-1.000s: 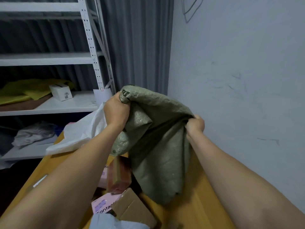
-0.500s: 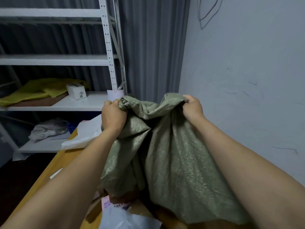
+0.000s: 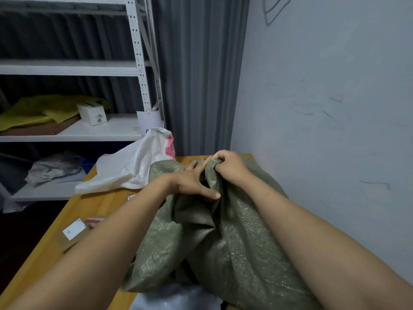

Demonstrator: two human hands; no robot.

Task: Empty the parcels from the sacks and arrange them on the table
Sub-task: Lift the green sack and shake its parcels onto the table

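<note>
My right hand (image 3: 230, 170) clenched on bunched top of green sack (image 3: 212, 242), frame centre, lying on counter (image 3: 40, 260). My left hand (image 3: 192, 183) presses it, fingers seemingly straight. White sack (image 3: 129, 168) left of centre.

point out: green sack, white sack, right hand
green sack (image 3: 234, 242), head view, crumpled middle panel
white sack (image 3: 129, 166), head view, flat side
right hand (image 3: 231, 167), head view, back of hand

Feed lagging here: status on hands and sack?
Left hand spread flat on green sack. Right hand grips its bunched fabric. Sack slumped on table. White sack lies beside it.
</note>
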